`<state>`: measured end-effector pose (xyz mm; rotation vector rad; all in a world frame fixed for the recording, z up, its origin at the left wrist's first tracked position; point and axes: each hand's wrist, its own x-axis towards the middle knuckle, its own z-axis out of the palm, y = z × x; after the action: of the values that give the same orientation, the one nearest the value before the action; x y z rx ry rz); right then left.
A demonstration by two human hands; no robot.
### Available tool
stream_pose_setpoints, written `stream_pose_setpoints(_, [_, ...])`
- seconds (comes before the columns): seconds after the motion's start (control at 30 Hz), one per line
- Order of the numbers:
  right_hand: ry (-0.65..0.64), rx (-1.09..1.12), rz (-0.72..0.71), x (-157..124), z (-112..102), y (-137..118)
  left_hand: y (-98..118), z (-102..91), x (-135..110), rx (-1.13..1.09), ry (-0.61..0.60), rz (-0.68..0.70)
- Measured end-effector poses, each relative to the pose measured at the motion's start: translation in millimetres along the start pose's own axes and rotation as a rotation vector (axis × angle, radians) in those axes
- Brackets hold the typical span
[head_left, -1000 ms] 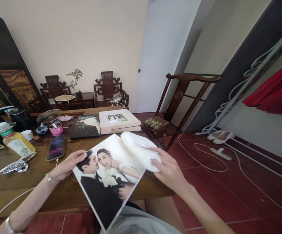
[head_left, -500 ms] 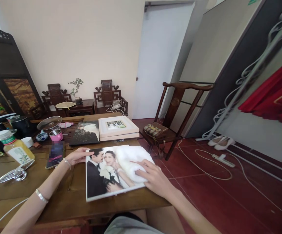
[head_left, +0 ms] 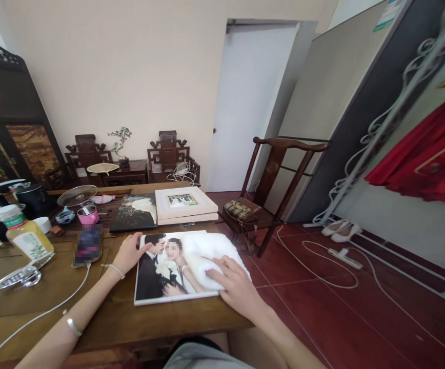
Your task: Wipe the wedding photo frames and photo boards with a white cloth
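A wedding photo panel (head_left: 149, 282) with a thin white edge lies near the front of the wooden table, showing two people. At its upper left corner my left hand (head_left: 130, 252) grips the edge, thumb on the face and fingers beside it. A fluffy white towel (head_left: 207, 246) covers the right part of the picture and hangs past its right edge. My right hand (head_left: 240, 287) presses on the towel, its fingers bunching the fabric; the thumb is partly hidden.
White framed pictures (head_left: 186, 205) are stacked behind, next to a dark photo panel (head_left: 132, 218). Left are a phone (head_left: 87, 246) with a cable, a juice bottle (head_left: 30, 238), a pink cup (head_left: 87, 214) and a silver tool (head_left: 26, 271). A chair (head_left: 272, 174) holding a bag stands right.
The panel's near edge has turned slightly and sits a bit farther up. My left hand has shifted right, its thumb now over the panel's face. My right hand has moved slightly left with the towel.
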<state>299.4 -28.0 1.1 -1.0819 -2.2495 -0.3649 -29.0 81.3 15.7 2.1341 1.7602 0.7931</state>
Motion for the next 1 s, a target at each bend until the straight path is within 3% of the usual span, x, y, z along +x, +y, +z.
stream_pose_setpoints(0.2, [-0.015,-0.007,0.002,0,-1,-3,22,16.3,-30,0.055,0.138,0.167])
stream_pose_setpoints(0.33, [-0.029,-0.014,0.016,0,1,-4,32,21.3,-44,0.014,-0.004,0.297])
stream_pose_setpoints(0.5, [-0.021,-0.024,0.025,-4,2,-1,35,20.6,-41,-0.009,-0.089,0.295])
stream_pose_setpoints(0.63, [0.094,-0.006,0.022,2,-5,17,34,22.9,-39,0.0,-0.099,0.286])
stream_pose_setpoints(0.77, [0.232,0.017,0.01,28,-4,42,34,21.9,-39,-0.022,-0.105,0.293])
stream_pose_setpoints(0.9, [0.017,0.072,-0.114,51,17,51,33,19.3,-38,-0.019,-0.152,0.289])
stream_pose_setpoints(1.0, [-0.144,0.099,-0.078,60,28,47,31,19.2,-37,0.011,-0.152,0.291])
